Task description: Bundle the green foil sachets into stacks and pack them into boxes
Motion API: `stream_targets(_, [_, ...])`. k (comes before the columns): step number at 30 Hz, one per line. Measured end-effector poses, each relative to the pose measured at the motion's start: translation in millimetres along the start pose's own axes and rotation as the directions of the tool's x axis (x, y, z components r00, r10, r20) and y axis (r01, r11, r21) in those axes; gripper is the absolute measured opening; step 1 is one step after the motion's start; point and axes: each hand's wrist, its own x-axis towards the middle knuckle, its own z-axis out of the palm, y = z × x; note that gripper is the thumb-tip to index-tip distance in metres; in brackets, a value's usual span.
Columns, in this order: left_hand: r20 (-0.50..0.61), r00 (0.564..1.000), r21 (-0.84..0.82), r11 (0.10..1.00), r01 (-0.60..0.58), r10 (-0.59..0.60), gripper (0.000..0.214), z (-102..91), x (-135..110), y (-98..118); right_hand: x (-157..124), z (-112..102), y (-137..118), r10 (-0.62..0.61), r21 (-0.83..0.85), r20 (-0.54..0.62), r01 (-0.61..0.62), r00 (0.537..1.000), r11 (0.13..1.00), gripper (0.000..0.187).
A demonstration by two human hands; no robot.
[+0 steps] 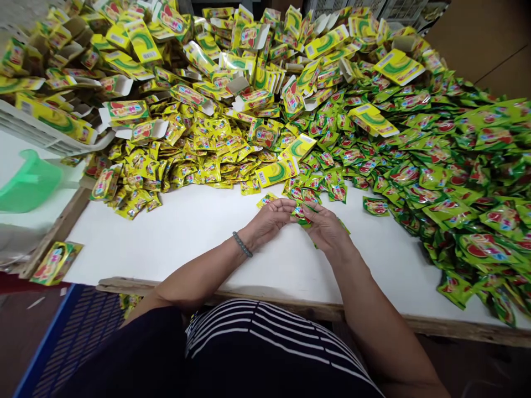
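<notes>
Both of my hands meet over the white table top (pixel 194 232), near its middle. My left hand (pixel 269 218), with a bead bracelet on the wrist, has its fingers curled onto several green sachets (pixel 302 214). My right hand (pixel 326 226) grips the same small stack from the other side. A yellow sachet (pixel 266 199) lies just beyond my left fingers. A heap of yellow sachets (pixel 199 157) spreads behind them to the left, and a heap of green sachets (pixel 448 177) fills the right side.
Open yellow cartons (pixel 249 61) are piled across the back. A green plastic scoop (pixel 29 182) sits on a white surface at the left. One yellow sachet (pixel 56 262) lies off the table's left corner. The wooden table edge (pixel 315 310) runs along the front.
</notes>
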Motion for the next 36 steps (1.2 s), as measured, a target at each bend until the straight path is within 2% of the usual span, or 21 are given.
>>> stream_targets(3, [0.023,0.999,0.034,0.998,-0.047,0.046,0.037,-2.4,-1,6,-4,6,-1,0.02,-0.056,-0.047,-0.023,0.999,0.998,0.042])
stream_targets(5, [0.056,0.996,0.137,0.987,-0.08,0.073,0.038,-4.3,-2,16,-5,8,-2,-0.088,-0.154,-0.123,0.069,0.989,0.986,0.04])
stream_targets(7, [0.039,0.991,0.335,0.933,-0.131,0.125,0.039,-7.3,-3,28,-4,5,-2,-0.188,-0.226,-0.191,0.144,0.963,0.963,0.038])
stream_targets(8, [-0.012,0.985,0.482,0.864,-0.146,0.173,0.038,-9.5,-3,33,-2,3,-2,-0.214,-0.245,-0.213,0.16,0.953,0.956,0.038])
stream_targets(9, [-0.086,0.967,0.647,0.751,-0.13,0.242,0.036,-12.0,-3,38,0,1,-2,-0.225,-0.258,-0.219,0.166,0.95,0.952,0.038])
stream_targets(11, [-0.223,0.886,0.907,0.42,0.036,0.406,0.034,-17.4,-1,43,4,-5,0,-0.217,-0.299,-0.192,0.154,0.957,0.942,0.038])
stream_targets(13, [-0.257,0.834,0.966,0.115,0.231,0.487,0.036,-21.5,2,42,6,-8,3,-0.198,-0.358,-0.157,0.131,0.968,0.924,0.041])
stream_targets(14, [-0.25,0.839,0.961,0.02,0.275,0.483,0.035,-22.6,3,40,7,-10,4,-0.188,-0.389,-0.152,0.116,0.97,0.914,0.043])
stream_targets(15, [-0.239,0.854,0.958,-0.03,0.284,0.462,0.033,-22.9,4,37,7,-11,6,-0.182,-0.416,-0.16,0.101,0.97,0.904,0.043])
stream_targets(17, [-0.23,0.876,0.966,-0.014,0.26,0.425,0.027,-21.9,5,32,8,-11,7,-0.179,-0.443,-0.193,0.077,0.965,0.893,0.043])
stream_targets(19, [-0.236,0.874,0.971,0.128,0.2,0.426,0.026,-20.0,5,26,7,-10,7,-0.167,-0.425,-0.22,0.059,0.961,0.903,0.043])
stream_targets(20, [-0.24,0.874,0.96,0.24,0.147,0.423,0.028,-18.9,5,23,7,-8,6,-0.156,-0.393,-0.228,0.056,0.961,0.918,0.043])
stream_targets(22, [-0.242,0.898,0.846,0.533,0.01,0.368,0.032,-16.4,6,16,6,-4,5,-0.14,-0.304,-0.229,0.066,0.963,0.95,0.043])
stream_targets(24, [-0.212,0.941,0.583,0.807,-0.093,0.262,0.037,-12.6,6,7,5,1,3,-0.145,-0.214,-0.23,0.095,0.962,0.972,0.042])
stream_targets(26, [-0.176,0.968,0.309,0.944,-0.117,0.177,0.043,-7.8,7,-2,5,4,3,-0.148,-0.148,-0.231,0.115,0.962,0.982,0.043])
stream_targets(28, [-0.163,0.976,0.152,0.981,-0.117,0.142,0.046,-3.4,6,-9,5,4,3,-0.131,-0.09,-0.217,0.114,0.967,0.989,0.046])
stream_targets(30, [-0.159,0.978,0.109,0.987,-0.118,0.135,0.047,-0.8,4,-12,6,2,4,-0.13,-0.08,-0.185,0.117,0.974,0.99,0.046])
stream_targets(33, [-0.095,0.984,0.278,0.953,-0.121,0.152,0.044,0.8,4,-2,8,-3,5,-0.176,-0.176,-0.167,0.147,0.97,0.973,0.043])
stream_targets(34, [-0.072,0.981,0.415,0.9,-0.136,0.182,0.046,1.7,5,5,8,-5,5,-0.196,-0.206,-0.174,0.159,0.965,0.966,0.042])
stream_targets(35, [-0.057,0.97,0.579,0.799,-0.161,0.237,0.05,3.1,8,14,8,-6,4,-0.217,-0.225,-0.188,0.173,0.958,0.959,0.041])
stream_targets(36, [-0.043,0.948,0.744,0.643,-0.181,0.316,0.059,4.9,11,23,9,-7,3,-0.238,-0.235,-0.206,0.188,0.949,0.954,0.04])
